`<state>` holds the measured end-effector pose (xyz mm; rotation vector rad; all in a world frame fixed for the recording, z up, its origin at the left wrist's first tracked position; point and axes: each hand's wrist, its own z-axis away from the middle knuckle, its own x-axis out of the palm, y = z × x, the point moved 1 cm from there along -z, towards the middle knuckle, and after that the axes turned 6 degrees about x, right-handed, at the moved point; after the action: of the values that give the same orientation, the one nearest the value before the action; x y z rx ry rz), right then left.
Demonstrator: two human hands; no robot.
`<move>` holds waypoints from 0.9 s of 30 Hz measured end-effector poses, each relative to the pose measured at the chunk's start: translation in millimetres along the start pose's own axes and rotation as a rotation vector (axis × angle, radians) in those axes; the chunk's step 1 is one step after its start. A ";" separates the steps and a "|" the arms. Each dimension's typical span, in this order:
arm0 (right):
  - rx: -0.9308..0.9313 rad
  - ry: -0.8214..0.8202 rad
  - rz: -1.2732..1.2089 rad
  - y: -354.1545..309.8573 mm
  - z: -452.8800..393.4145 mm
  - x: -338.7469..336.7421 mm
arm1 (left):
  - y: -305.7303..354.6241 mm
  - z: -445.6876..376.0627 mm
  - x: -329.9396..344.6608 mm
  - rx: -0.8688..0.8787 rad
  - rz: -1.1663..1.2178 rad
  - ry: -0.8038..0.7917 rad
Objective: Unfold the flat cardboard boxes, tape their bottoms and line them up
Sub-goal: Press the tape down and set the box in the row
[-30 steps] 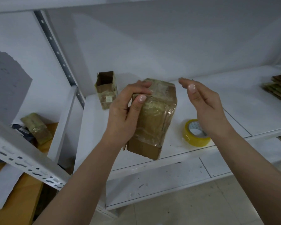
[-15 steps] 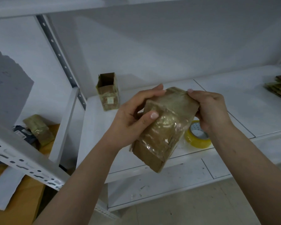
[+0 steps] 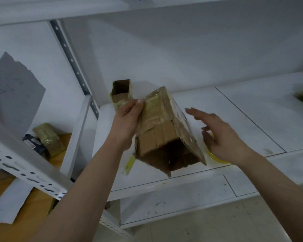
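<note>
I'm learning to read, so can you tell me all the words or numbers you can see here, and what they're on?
No text here can be read.
Held cardboard box: pale printing on its right side, too blurred to read.
Dark packet on the wooden table at left: a small white label, too small to read.
Grey paper on the left wall: faint marks, unreadable.
Open box on the shelf: no readable text shows.

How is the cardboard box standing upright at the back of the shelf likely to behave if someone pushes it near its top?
The upright box is tall and narrow, so a push up high would probably tip it rather than slide it. Its top is open and it looks empty, so it is likely light. Its walls look thin and creased, and may flex under a finger.
</note>
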<state>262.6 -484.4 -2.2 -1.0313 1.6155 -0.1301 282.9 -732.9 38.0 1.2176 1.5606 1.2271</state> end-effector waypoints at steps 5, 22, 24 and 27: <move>-0.124 -0.183 0.166 -3.3 1.7 9.8 | -17.6 -11.8 -8.0 -0.231 0.190 0.008; 0.294 -0.230 -0.140 -16.2 -13.3 46.4 | -68.1 5.9 10.0 -0.451 0.235 -0.188; 0.412 -0.273 -0.249 -14.5 -15.6 50.6 | -74.1 1.6 5.8 -0.466 0.147 -0.131; 0.513 -0.202 -0.227 -16.4 -25.2 56.0 | -79.3 -4.7 1.3 -0.437 0.050 -0.125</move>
<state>252.8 -542.7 -25.7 -0.7913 1.1897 -0.5470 261.6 -738.2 -38.3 1.0266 1.1005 1.4047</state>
